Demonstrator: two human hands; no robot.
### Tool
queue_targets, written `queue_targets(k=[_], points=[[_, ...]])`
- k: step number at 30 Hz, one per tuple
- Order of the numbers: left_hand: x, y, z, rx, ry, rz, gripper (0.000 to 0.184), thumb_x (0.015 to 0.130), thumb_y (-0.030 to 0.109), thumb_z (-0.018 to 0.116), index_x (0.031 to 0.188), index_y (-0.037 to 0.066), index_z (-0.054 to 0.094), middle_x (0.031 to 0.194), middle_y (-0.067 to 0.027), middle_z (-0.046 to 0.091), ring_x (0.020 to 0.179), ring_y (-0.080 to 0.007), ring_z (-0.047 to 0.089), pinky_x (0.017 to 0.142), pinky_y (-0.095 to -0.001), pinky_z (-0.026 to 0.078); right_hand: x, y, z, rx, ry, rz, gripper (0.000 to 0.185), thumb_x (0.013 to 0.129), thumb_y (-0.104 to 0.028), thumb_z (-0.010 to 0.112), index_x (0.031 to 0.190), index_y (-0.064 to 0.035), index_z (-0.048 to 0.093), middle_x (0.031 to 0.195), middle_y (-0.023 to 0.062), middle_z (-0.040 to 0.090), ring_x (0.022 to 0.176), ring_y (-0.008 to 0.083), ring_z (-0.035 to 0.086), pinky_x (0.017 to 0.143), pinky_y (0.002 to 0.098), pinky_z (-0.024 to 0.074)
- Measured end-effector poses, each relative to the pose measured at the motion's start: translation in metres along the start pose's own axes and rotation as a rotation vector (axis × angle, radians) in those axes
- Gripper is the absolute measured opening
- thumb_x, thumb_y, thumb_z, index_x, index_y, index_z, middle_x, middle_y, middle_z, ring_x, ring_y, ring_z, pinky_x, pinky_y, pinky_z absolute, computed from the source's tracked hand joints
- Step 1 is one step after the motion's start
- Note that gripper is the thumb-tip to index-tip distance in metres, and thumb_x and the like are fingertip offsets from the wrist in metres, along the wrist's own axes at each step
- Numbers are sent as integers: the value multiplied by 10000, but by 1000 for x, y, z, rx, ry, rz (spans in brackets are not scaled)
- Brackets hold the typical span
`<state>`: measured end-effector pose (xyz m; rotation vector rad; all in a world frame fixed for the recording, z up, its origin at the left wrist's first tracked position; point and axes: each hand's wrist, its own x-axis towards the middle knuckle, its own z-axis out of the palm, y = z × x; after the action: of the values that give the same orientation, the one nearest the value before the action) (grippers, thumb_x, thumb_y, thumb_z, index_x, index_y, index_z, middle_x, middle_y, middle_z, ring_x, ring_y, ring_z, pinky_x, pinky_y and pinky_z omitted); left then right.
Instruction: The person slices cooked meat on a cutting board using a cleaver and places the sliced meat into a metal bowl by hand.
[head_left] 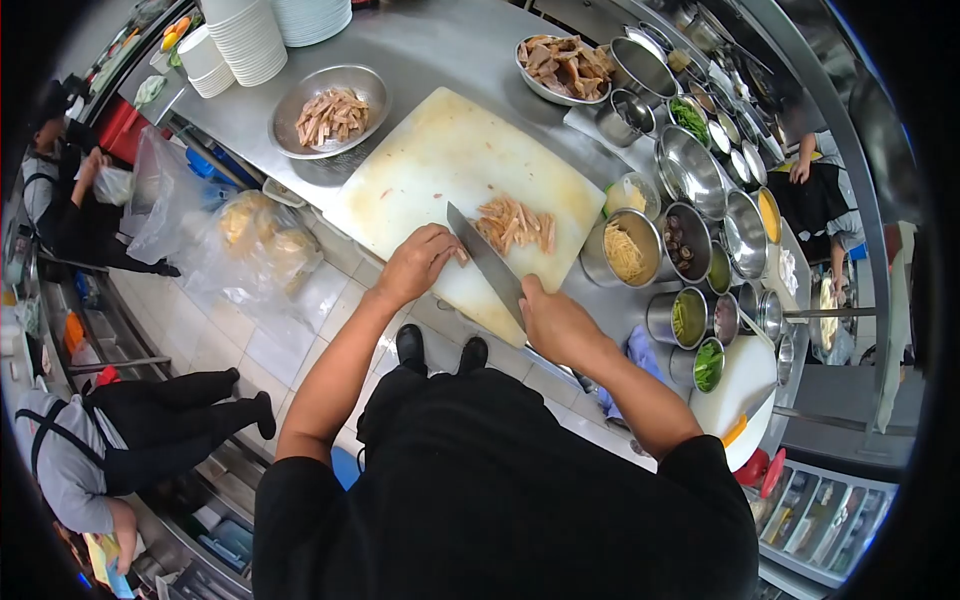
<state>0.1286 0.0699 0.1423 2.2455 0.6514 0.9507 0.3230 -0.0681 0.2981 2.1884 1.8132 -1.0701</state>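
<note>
My right hand (560, 322) is wrapped round the handle of a large kitchen knife (487, 262), whose blade slants up and left over the white cutting board (400, 170). My left hand (418, 262) is closed, fingers curled down on a small piece of meat (460, 256) beside the blade. Right of the blade lies a pile of meat strips (515, 224). At the board's upper left, a steel bowl (283, 110) holds more cut strips (333, 117). Behind the board, another bowl (548, 96) is heaped with larger meat pieces (566, 66).
Steel containers line the right, one holding pale yellow shreds (626, 250). White bowls (241, 45) and plates (309, 18) are stacked at the back left. A clear plastic bag (240, 240) hangs left of the counter. People work at the left (75, 450) and the far right (815, 190).
</note>
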Motion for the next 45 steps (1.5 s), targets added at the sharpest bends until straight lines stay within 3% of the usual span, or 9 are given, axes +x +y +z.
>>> queue_targets(k=[7,9,15,19,21,25,35,37,45], points=[[2,-2,3,39,-1,-2,138,871,-15,671,1007,6,669,1015,-140,641,961,-331,639,828,-390,534,-2,1,-4,-13,-11,-39,240,1032,-169,439,1090,62,415,788,370,623,778,556,621,751,613,459],[3,-1,5,31,20,9,139,861,-28,664,995,8,664,999,-136,636,941,-329,634,810,-394,533,4,-6,-13,-38,-137,-2,280,896,10,425,1158,106,411,962,393,641,926,514,667,838,554,504],[5,-6,5,11,3,-12,133,854,-37,663,982,0,657,984,-143,637,931,-333,636,801,-395,533,13,-13,-19,-34,-157,-10,286,868,29,465,1136,114,412,939,390,644,916,507,673,822,545,516],[4,-7,6,-7,6,-25,116,863,-20,672,977,-8,656,985,-151,643,935,-340,640,809,-396,533,23,-13,-14,-22,-150,-27,273,863,30,480,1117,107,415,903,379,650,890,508,676,805,546,523],[3,-8,6,-17,18,-21,115,862,-22,673,974,-8,656,981,-151,642,932,-339,639,810,-397,531,27,-2,7,24,-61,-63,208,992,-112,432,1051,86,401,808,376,635,795,547,641,754,580,492],[2,-5,4,-13,27,1,119,855,-25,678,970,-7,657,983,-149,633,918,-337,634,810,-385,530,22,0,39,9,51,-31,226,1023,-162,432,1057,57,384,802,379,632,786,556,638,751,609,492],[-23,9,-15,-17,77,-125,147,843,-25,698,983,8,665,988,-123,624,941,-304,624,809,-370,517,21,6,29,14,24,-17,214,1035,-153,409,1097,52,404,884,362,659,860,526,661,801,594,493],[-17,7,-12,50,76,13,147,848,-25,699,984,17,662,984,-119,629,933,-304,628,811,-372,519,20,4,24,-5,12,-33,168,1001,-97,420,1085,48,409,887,361,660,861,526,660,795,591,497],[-20,5,2,60,90,-37,170,828,-67,662,976,16,660,950,-128,640,919,-333,627,805,-403,520,-3,-13,-2,-91,-52,-69,227,903,13,434,1125,59,420,876,358,663,843,513,673,777,575,512]])
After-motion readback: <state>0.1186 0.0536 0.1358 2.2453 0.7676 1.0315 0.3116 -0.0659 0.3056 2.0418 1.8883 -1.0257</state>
